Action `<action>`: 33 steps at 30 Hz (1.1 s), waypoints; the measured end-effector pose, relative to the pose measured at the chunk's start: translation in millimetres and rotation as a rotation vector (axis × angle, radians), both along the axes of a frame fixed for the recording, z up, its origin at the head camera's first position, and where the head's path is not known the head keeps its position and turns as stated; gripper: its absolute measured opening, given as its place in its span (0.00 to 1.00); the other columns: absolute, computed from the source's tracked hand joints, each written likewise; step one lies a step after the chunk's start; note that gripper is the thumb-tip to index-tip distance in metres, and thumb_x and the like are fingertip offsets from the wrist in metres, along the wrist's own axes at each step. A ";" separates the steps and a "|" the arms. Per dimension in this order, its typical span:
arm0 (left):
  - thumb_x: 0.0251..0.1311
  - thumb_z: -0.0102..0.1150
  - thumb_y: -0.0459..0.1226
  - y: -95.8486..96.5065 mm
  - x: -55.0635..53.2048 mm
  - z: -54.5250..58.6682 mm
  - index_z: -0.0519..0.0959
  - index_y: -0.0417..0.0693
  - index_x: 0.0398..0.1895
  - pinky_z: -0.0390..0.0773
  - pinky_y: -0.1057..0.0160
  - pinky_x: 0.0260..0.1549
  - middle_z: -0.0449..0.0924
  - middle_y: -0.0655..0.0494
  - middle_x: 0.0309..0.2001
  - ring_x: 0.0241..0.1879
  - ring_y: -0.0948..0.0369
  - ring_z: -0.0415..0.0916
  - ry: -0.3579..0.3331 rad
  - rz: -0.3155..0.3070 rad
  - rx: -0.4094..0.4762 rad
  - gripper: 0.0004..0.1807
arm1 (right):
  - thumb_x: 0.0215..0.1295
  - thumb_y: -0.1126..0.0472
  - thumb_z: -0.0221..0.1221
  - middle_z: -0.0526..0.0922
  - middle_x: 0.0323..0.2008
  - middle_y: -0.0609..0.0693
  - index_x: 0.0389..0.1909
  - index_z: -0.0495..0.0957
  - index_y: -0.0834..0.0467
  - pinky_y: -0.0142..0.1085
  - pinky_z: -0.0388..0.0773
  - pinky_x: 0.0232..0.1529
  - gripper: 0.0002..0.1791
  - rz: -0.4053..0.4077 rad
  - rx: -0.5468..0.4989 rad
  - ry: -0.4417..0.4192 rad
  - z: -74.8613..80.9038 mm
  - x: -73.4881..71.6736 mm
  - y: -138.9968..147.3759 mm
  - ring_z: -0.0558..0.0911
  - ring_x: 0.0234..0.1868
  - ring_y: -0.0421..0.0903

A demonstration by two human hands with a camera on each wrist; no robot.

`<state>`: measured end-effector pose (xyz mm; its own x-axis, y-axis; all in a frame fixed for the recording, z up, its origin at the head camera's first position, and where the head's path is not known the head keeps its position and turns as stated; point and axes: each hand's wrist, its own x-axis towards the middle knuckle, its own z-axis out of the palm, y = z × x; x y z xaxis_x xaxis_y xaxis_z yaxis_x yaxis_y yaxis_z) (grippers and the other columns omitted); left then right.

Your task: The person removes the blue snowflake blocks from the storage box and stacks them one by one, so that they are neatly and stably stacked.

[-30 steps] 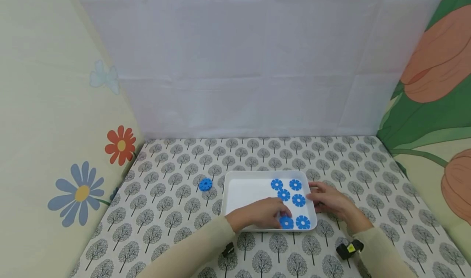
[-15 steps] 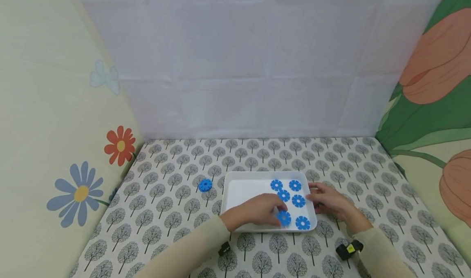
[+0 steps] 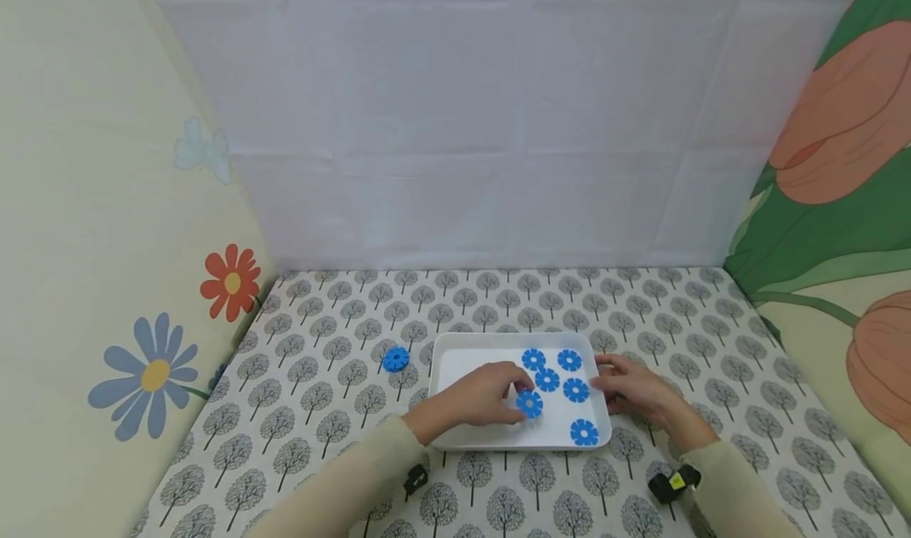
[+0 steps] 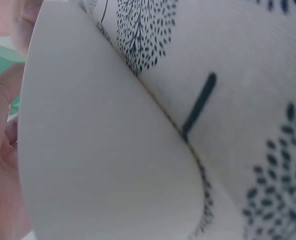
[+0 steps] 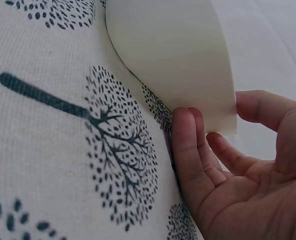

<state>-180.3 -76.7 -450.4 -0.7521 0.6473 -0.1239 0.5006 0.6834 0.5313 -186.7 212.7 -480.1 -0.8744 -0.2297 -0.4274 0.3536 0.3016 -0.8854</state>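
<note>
A white tray (image 3: 491,448) lies on the tree-print cloth. My left hand (image 3: 480,395) is over its middle and pinches a blue notched disc (image 3: 529,403) between thumb and fingers. In the left wrist view, part of that hand (image 4: 3,150) shows behind the tray's wall (image 4: 103,135), which hides much of the grip. My right hand (image 3: 636,388) holds the tray's right rim; the right wrist view has the thumb inside and fingers (image 5: 185,145) outside the wall. Several more blue notched discs (image 3: 576,390) lie flat in the tray's right half, one (image 3: 584,432) near its front corner.
Left of the tray, on the cloth (image 3: 342,435), sits another blue disc or small stack of discs (image 3: 396,358). A white sheet (image 3: 455,126) hangs behind the table. Flower-printed panels (image 3: 156,376) flank both sides.
My left hand has lifted the blue disc from the tray's front area and moved left and away from me with it. My right hand stays on the rim.
</note>
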 end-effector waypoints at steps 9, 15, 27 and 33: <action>0.54 0.75 0.43 -16.1 -2.8 2.6 0.81 0.51 0.53 0.75 0.69 0.38 0.79 0.64 0.42 0.36 0.69 0.72 0.004 0.045 0.058 0.23 | 0.70 0.60 0.61 0.76 0.58 0.66 0.75 0.56 0.67 0.44 0.83 0.41 0.38 -0.006 -0.006 -0.004 -0.1 -0.7 0.7 0.83 0.43 0.50; 0.54 0.75 0.44 -26.6 -5.0 -0.4 0.82 0.51 0.53 0.75 0.69 0.37 0.79 0.65 0.42 0.36 0.69 0.71 0.036 0.056 0.068 0.23 | 0.70 0.61 0.61 0.76 0.58 0.65 0.75 0.56 0.67 0.43 0.83 0.40 0.37 -0.015 0.006 -0.011 0.1 -0.7 0.9 0.83 0.42 0.50; 0.56 0.74 0.43 -50.4 -2.0 0.3 0.81 0.50 0.53 0.74 0.67 0.35 0.79 0.64 0.43 0.37 0.66 0.70 0.052 0.143 0.105 0.22 | 0.70 0.60 0.61 0.75 0.62 0.66 0.75 0.58 0.64 0.44 0.83 0.44 0.36 -0.045 0.049 -0.057 -1.4 -1.2 -3.0 0.83 0.47 0.52; 0.56 0.74 0.42 -68.4 -0.3 4.8 0.81 0.50 0.54 0.73 0.66 0.29 0.79 0.62 0.45 0.36 0.64 0.70 0.068 0.231 0.148 0.22 | 0.71 0.61 0.60 0.74 0.62 0.68 0.75 0.57 0.66 0.44 0.83 0.43 0.36 -0.028 0.035 -0.031 1.5 -1.2 -3.8 0.83 0.46 0.52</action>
<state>-180.6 -145.0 -445.6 -0.8853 0.4648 0.0147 0.3781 0.7011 0.6046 -187.8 208.9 -478.6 -0.8666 -0.1899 -0.4615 0.3893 0.3213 -0.8632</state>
